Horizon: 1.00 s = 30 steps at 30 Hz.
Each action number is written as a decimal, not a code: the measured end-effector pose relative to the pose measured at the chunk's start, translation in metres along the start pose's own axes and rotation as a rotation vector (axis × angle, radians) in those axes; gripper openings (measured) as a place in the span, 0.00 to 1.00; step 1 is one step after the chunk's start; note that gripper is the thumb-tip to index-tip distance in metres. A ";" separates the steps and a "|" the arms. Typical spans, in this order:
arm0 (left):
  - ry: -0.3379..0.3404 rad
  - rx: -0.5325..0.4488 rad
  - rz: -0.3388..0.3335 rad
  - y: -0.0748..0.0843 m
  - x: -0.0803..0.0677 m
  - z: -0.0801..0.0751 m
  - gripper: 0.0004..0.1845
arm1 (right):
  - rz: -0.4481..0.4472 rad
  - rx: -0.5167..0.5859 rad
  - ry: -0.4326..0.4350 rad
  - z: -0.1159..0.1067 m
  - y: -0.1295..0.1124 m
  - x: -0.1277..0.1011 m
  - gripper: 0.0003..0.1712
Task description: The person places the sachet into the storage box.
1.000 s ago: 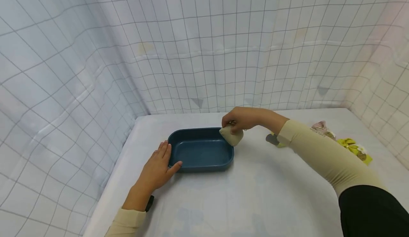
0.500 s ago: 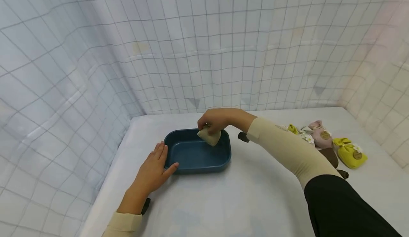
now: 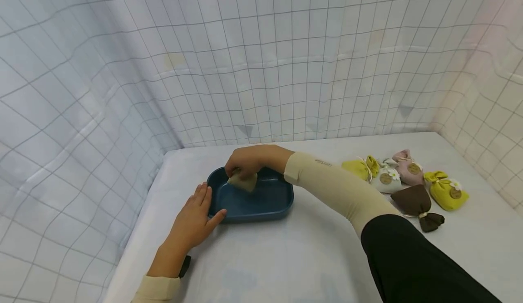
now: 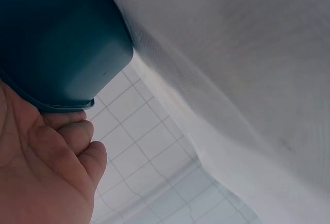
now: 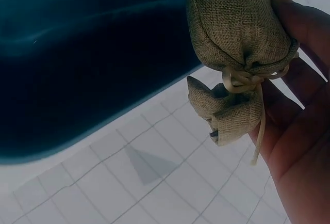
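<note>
A beige cloth sachet (image 5: pixel 234 22), tied at its neck with a cord, is pinched between the thumb and fingers of my right hand (image 3: pixel 247 160). In the head view the sachet (image 3: pixel 245 183) is over the left part of a dark blue oval-cornered basin (image 3: pixel 249 217); whether it touches the bottom I cannot tell. My left hand (image 3: pixel 192 217) rests with straight fingers against the basin's left rim, its thumb along the near edge. In the left wrist view the fingers (image 4: pixel 77 136) lie at the rim of the basin (image 4: pixel 98 74).
Several tied sachets lie at the right of the white table (image 3: pixel 294 257): yellow ones (image 3: pixel 447 194), a white one (image 3: pixel 386 179), a pink one (image 3: pixel 408 168) and a brown one (image 3: pixel 412 199). A grid-patterned white curtain (image 3: pixel 286 80) encloses the back and sides.
My right hand has carried the beige sachet leftward from the basin's right rim to above its left part. The left hand stays at the rim. More of the sachets on the right now show.
</note>
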<state>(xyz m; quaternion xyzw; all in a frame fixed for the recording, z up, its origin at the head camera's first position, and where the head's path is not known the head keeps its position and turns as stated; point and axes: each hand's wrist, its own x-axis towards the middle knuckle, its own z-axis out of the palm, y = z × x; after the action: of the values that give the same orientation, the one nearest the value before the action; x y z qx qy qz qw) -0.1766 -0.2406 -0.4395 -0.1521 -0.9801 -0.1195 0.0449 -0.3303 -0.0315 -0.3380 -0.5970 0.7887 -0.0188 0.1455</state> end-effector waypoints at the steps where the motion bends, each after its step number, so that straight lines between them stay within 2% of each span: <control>1: 0.000 0.002 0.001 0.000 -0.001 0.000 0.50 | -0.010 -0.009 0.001 0.001 -0.001 0.004 0.10; 8: -0.003 -0.007 0.003 -0.002 -0.003 0.000 0.49 | -0.021 -0.017 -0.019 0.008 -0.004 0.027 0.10; 17: 0.009 -0.007 0.014 -0.003 0.000 0.002 0.49 | 0.030 -0.059 -0.041 0.021 -0.004 0.038 0.15; 21: 0.008 -0.012 0.014 -0.003 -0.001 0.002 0.49 | 0.042 -0.043 -0.022 0.023 -0.001 0.038 0.17; 30: 0.010 -0.007 0.006 -0.002 -0.001 0.001 0.49 | 0.081 0.006 0.063 0.006 0.000 0.019 0.20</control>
<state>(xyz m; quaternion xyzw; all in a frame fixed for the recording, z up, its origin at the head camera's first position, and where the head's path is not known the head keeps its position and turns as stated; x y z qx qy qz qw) -0.1768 -0.2427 -0.4413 -0.1545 -0.9790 -0.1233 0.0494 -0.3335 -0.0484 -0.3478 -0.5633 0.8164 -0.0340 0.1227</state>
